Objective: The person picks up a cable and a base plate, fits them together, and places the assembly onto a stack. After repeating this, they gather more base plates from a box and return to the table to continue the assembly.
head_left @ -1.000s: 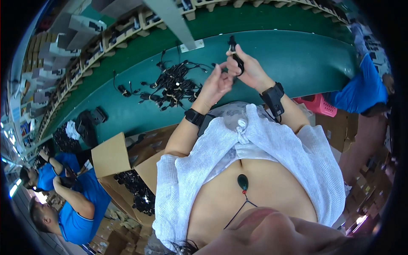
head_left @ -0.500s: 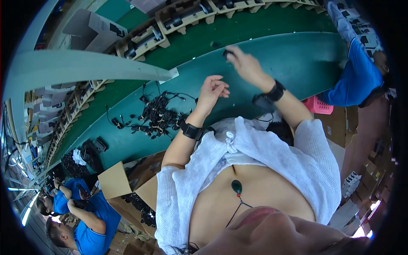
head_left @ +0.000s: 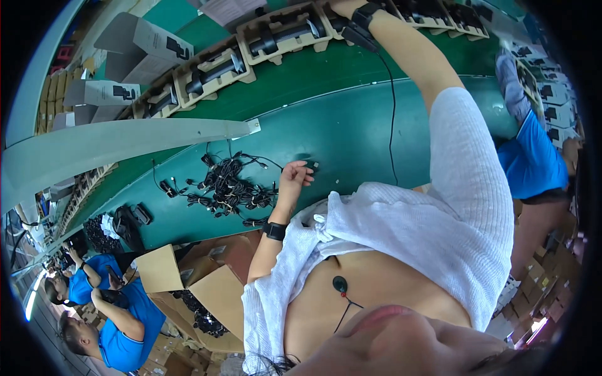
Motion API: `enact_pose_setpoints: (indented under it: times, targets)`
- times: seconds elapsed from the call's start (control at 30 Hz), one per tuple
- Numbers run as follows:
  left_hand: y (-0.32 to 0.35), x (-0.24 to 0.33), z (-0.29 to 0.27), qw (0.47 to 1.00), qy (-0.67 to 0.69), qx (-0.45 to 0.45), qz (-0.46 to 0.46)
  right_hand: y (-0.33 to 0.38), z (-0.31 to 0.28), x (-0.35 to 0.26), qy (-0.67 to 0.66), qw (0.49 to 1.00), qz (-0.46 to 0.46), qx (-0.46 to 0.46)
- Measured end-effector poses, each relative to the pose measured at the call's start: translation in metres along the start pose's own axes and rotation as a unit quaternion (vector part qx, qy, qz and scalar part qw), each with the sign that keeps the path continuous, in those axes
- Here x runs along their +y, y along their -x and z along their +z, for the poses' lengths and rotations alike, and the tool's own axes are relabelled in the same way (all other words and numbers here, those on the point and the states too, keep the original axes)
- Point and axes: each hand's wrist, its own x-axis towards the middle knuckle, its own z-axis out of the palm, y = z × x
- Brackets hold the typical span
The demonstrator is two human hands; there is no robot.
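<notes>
Nearby, the left hand (head_left: 295,178) curls loosely, perhaps around a plug (head_left: 315,166), right of the cable pile (head_left: 229,185); the right hand (head_left: 345,7) is at far trays (head_left: 321,45), its grip indiscernible.

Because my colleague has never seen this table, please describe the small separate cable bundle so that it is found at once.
On the green table, find the large tangled pile of black cables, left of the left hand. Just past the pile's left side lies the small black bundle. It sits slightly apart from the heap, with one thin end stretching toward the table's far edge.
</notes>
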Motion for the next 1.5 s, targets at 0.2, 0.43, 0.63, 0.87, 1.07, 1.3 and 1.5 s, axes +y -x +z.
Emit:
enact_pose_setpoints:
  times: [0.2,0.43,0.63,0.87,1.07,1.3,1.5]
  targets:
    - [0.002,-0.010,-0.004,1.000,0.007,0.020,0.009,-0.031,0.092,0.028,0.047,0.996,0.073,0.029]
    - [0.020,-0.037,-0.024,0.996,0.031,0.078,-0.027,-0.009,0.139,-0.017,-0.124,0.943,0.230,0.207]
    - [0.025,-0.050,-0.043,0.993,0.040,0.106,-0.041,0.023,0.141,-0.001,0.092,0.993,-0.044,0.056]
    - [0.017,-0.061,-0.054,0.991,-0.017,0.130,0.025,0.014,0.154,0.051,0.113,0.964,0.084,0.225]
    - [0.047,-0.091,-0.090,0.977,-0.042,0.207,0.035,0.041,0.092,-0.034,0.078,0.989,0.084,0.095]
    - [0.058,-0.102,-0.101,0.982,-0.007,0.187,0.014,0.233,0.071,-0.264,-0.294,0.915,-0.267,-0.070]
    - [0.063,-0.094,-0.111,0.983,-0.044,0.173,0.050,0.302,0.098,-0.324,-0.221,0.909,-0.325,-0.136]
